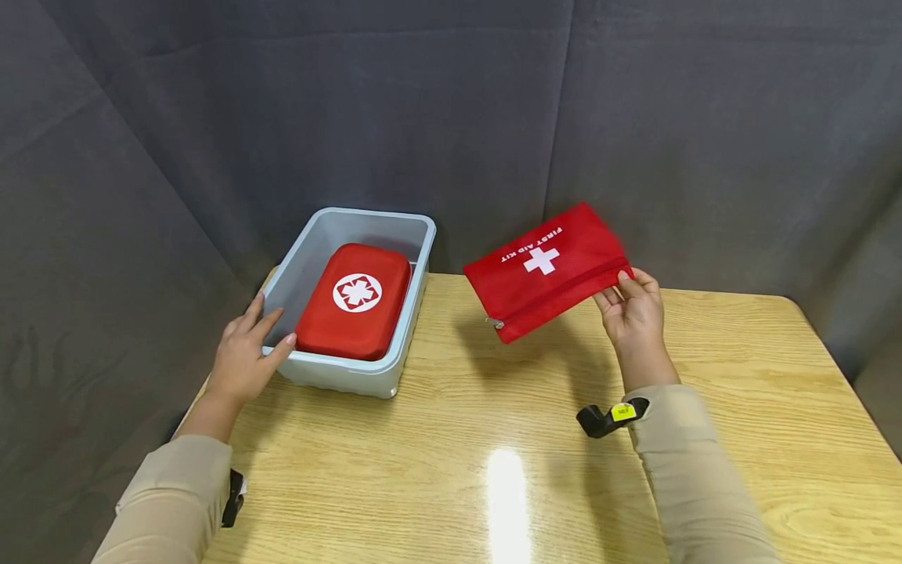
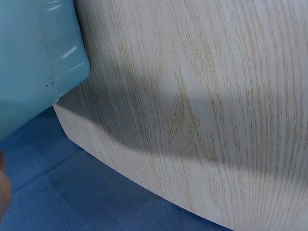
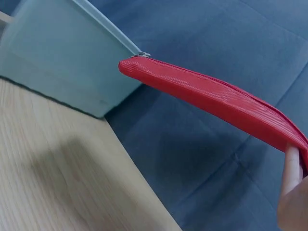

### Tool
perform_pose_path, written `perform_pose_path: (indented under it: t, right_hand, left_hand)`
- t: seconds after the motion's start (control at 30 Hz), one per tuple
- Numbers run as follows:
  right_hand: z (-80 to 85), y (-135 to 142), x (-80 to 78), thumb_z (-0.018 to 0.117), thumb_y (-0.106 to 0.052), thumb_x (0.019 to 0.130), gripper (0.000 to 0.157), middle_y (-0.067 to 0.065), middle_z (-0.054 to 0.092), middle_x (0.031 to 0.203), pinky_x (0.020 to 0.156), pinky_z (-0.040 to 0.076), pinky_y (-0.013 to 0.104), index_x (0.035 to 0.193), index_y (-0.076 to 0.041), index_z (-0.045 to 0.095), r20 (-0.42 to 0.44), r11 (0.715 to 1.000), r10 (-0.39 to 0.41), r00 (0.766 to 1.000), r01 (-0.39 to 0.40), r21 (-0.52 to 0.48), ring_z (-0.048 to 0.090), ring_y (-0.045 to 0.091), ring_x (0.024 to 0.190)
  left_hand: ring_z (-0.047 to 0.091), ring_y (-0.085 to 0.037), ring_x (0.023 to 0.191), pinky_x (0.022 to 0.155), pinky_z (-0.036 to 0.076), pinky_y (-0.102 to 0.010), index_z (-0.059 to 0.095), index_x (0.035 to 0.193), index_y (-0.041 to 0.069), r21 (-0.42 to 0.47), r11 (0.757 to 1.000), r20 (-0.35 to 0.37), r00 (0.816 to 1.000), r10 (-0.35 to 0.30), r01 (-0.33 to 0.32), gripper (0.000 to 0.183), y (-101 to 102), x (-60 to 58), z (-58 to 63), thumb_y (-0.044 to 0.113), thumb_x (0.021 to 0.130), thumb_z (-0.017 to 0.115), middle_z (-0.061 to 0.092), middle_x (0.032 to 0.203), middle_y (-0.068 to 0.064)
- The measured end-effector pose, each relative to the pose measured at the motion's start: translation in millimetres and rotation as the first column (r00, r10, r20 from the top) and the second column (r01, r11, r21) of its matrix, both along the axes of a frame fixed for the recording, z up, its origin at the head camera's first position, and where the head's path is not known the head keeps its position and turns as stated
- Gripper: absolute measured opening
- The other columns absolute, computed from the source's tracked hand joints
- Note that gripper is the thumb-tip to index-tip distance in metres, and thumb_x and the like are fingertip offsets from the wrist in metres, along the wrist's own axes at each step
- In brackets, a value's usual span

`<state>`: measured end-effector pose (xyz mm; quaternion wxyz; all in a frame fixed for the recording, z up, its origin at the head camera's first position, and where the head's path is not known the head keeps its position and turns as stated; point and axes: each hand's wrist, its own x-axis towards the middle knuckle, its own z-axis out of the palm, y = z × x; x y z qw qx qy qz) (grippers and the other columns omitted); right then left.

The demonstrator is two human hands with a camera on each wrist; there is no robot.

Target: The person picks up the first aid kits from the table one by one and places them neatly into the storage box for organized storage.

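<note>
My right hand (image 1: 637, 309) pinches one corner of a red zippered first aid pouch (image 1: 585, 243), thumb on top and fingers beneath. The pouch is held up over the table, with its white cross and lettering facing up and a zipper pull at the far end. In the right wrist view the pouch (image 3: 211, 98) shows edge-on. My left hand (image 1: 243, 356) rests at the near left corner of a grey-blue plastic bin (image 1: 416, 313), fingers spread and reaching over the rim. Inside the bin lies a red hard case (image 1: 359, 333) with a white round cross emblem.
The wooden table (image 1: 437, 446) runs under both arms, its back edge close to a dark grey curtain (image 1: 465, 117). The bin stands at the table's left back. A black wrist camera (image 1: 599, 421) is strapped to the right sleeve.
</note>
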<state>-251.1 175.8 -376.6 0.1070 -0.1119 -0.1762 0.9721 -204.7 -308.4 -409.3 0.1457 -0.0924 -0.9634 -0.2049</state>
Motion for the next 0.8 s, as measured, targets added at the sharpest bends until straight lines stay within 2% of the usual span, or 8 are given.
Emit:
perform_pose_path:
  t: [0.37,0.8]
  right_hand:
    - [10.9,-25.8,-7.2,0.04,0.009,0.086,0.012,0.015,0.055,0.073,0.051,0.049,0.04,0.085,-0.003,0.043,-0.03,0.999,0.035,0.999,-0.036,-0.004,0.058,0.029,0.057]
    - [15.6,-50.7,-10.9,0.04,0.007,0.087,0.011,0.014,0.053,0.072,0.049,0.049,0.038,0.085,-0.003,0.044,-0.015,0.998,0.065,0.998,-0.065,-0.004,0.056,0.026,0.054]
  left_hand:
    - [0.028,-0.046,0.111,0.085,0.024,-0.059,0.045,0.122,-0.001,0.005,1.0,-0.002,1.0,0.0,0.0,0.054,2.3,1.4,1.5,0.04,0.086,0.044,0.019,0.139,-0.019]
    - [0.027,-0.046,0.112,0.085,0.024,-0.06,0.044,0.123,0.0,-0.003,1.0,0.01,1.0,0.008,-0.008,0.056,1.9,1.3,3.2,0.042,0.086,0.043,0.019,0.139,-0.019]
